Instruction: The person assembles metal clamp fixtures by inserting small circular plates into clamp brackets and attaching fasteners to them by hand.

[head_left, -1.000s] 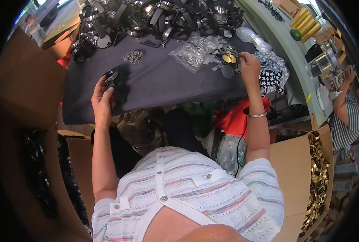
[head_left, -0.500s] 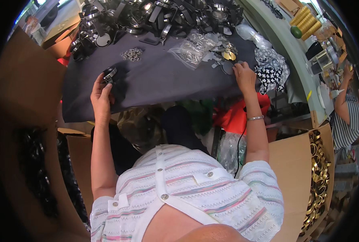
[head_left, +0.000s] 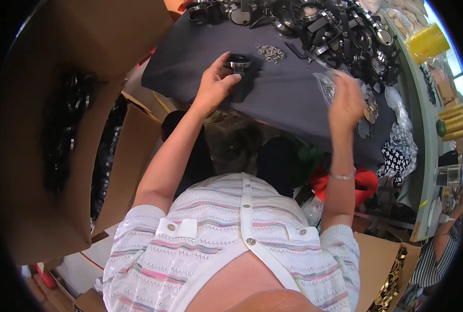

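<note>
My left hand (head_left: 213,88) grips a black watch (head_left: 240,64) with a silver rim, thumb and fingers on either side of it, just above the dark cloth. My right hand (head_left: 345,106) is over the right part of the table, beside a clear plastic bag (head_left: 323,87) of small metal parts. Its fingers are smeared by motion, so I cannot make out whether they hold anything. Partly behind that hand lie flat metal discs (head_left: 364,128). A little heap of small metal pieces (head_left: 271,53) lies between my hands, farther back.
Black watches (head_left: 341,39) are heaped along the back of the dark table cloth (head_left: 294,101). Cardboard boxes (head_left: 130,158) stand on the left; another (head_left: 364,260) at lower right holds gold bands. Patterned cloth (head_left: 398,161) bounds the right edge. A person in striped clothing (head_left: 424,265) is nearby.
The view has swung, so the table appears farther right. My right hand has left the flat discs and moved toward the plastic bag. My left hand still holds the watch.
</note>
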`<state>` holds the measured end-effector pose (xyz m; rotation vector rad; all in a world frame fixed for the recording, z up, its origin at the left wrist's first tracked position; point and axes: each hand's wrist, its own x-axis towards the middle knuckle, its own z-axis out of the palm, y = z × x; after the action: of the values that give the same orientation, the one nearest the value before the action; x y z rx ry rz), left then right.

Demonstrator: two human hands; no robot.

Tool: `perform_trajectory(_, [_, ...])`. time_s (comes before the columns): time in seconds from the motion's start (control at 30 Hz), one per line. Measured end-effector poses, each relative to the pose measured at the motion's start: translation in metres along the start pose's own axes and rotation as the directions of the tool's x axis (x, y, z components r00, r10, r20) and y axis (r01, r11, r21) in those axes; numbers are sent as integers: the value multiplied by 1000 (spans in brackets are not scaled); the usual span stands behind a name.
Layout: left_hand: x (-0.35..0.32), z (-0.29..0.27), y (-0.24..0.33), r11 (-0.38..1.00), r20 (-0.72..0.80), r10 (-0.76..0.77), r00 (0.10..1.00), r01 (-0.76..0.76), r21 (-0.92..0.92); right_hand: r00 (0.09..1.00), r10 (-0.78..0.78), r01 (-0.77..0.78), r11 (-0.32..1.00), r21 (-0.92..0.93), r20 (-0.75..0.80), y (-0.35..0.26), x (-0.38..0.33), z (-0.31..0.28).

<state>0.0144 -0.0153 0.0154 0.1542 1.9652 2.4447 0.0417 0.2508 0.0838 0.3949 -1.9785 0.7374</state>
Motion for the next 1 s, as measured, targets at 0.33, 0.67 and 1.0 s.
perform_trajectory(0.33, [1, 1, -4, 996, 16, 59, 998, -60, 72, 921, -317, 270, 938, 217, 225, -33, -13, 144])
perform_trajectory(0.67, [-1, -3, -1, 998, 19, 35, 999, -37, 60, 846, -412, 348, 907, 237, 337, -32, -8, 142])
perform_trajectory(1.0, [8, 0, -13, 987, 50, 114, 992, -118, 105, 857, -375, 321, 925, 204, 353, -29, -14, 138])
